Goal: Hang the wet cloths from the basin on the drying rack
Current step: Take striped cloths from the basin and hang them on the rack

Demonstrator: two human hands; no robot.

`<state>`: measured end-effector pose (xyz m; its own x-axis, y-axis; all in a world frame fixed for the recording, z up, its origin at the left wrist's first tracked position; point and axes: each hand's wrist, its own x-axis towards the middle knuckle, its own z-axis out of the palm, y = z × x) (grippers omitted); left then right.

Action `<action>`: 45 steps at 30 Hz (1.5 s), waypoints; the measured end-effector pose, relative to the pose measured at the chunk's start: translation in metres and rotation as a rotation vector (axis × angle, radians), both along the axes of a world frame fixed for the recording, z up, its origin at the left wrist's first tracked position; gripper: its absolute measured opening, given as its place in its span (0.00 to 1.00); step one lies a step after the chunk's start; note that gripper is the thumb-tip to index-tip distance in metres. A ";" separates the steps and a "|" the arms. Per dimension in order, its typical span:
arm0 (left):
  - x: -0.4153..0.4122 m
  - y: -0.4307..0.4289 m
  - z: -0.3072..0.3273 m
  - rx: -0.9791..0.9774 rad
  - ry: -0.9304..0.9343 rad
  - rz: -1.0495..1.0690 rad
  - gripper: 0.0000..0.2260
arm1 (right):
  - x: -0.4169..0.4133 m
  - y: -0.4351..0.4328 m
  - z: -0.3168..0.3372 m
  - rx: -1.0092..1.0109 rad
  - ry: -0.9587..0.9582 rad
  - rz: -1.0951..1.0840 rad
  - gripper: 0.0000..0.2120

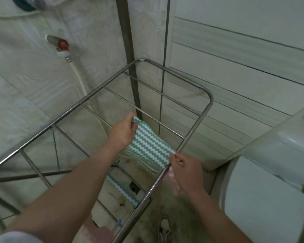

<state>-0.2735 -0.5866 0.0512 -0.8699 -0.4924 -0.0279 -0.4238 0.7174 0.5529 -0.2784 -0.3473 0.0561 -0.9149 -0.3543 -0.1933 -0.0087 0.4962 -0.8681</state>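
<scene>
The striped cloth (147,148), green and white, is held spread in the middle of the frame, over the top level of the drying rack (208,97). The left hand (124,133) grips its far corner with curled fingers. The right hand (187,171) pinches the near corner, just beside the thick side tube of the rack.

I judge that the step in hand is to lay this cloth over one thin rail. To do it well, both hands should keep the edge tight and straight and lower the middle of the cloth onto the rail. About equal parts should fall on each side, so that the wet cloth does not slide off.

Counted:
- Two cloths: this one, and a second cloth (123,188) of the same pattern, lower in the frame, which seems to hang on a lower level.
- One rack.
- Three bare thin rails beyond the held cloth.

The basin I cannot see with certainty.
</scene>
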 end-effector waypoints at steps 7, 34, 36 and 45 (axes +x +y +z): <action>-0.015 0.001 -0.008 -0.155 -0.129 0.075 0.07 | -0.019 -0.007 -0.003 0.113 0.065 0.081 0.15; 0.048 0.018 -0.005 -0.175 -0.183 -0.296 0.17 | -0.019 -0.006 0.002 0.243 -0.010 0.477 0.05; 0.047 0.021 -0.001 -0.176 -0.248 -0.289 0.17 | -0.021 -0.004 0.004 0.223 -0.002 0.449 0.06; 0.059 0.134 0.063 0.751 0.016 -0.188 0.13 | -0.025 0.020 0.049 -0.263 -0.641 -0.008 0.13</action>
